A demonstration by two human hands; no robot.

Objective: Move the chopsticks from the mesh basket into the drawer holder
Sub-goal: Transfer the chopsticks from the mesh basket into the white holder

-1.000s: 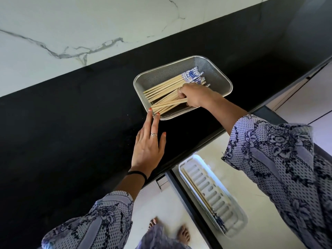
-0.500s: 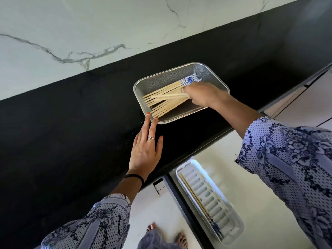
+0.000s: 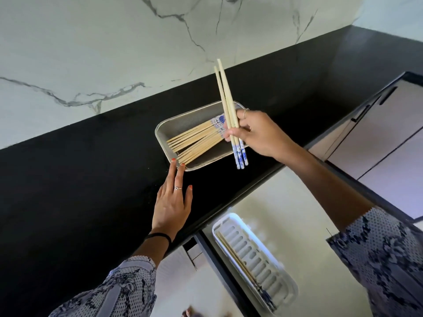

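Note:
A metal mesh basket (image 3: 174,126) sits on the black counter and holds several wooden chopsticks (image 3: 194,143) with blue-and-white ends. My right hand (image 3: 256,133) is raised just above the basket's right side, shut on a pair of chopsticks (image 3: 226,101) that point up and away, their patterned ends hanging below my fingers. My left hand (image 3: 171,202) lies flat on the counter, fingers apart, two fingertips touching the basket's near-left corner. The white slotted drawer holder (image 3: 258,257) lies in the open drawer below, with chopsticks along its left side.
The black counter (image 3: 91,179) runs diagonally beneath a white marble wall (image 3: 114,53). The open drawer (image 3: 286,213) has a pale floor to the right of the holder. Closed cabinet fronts (image 3: 389,133) are at the right. Bare feet show at the bottom.
My right hand has lifted a pair of chopsticks out of the basket and swung them upright. My left hand has stayed at the basket's corner.

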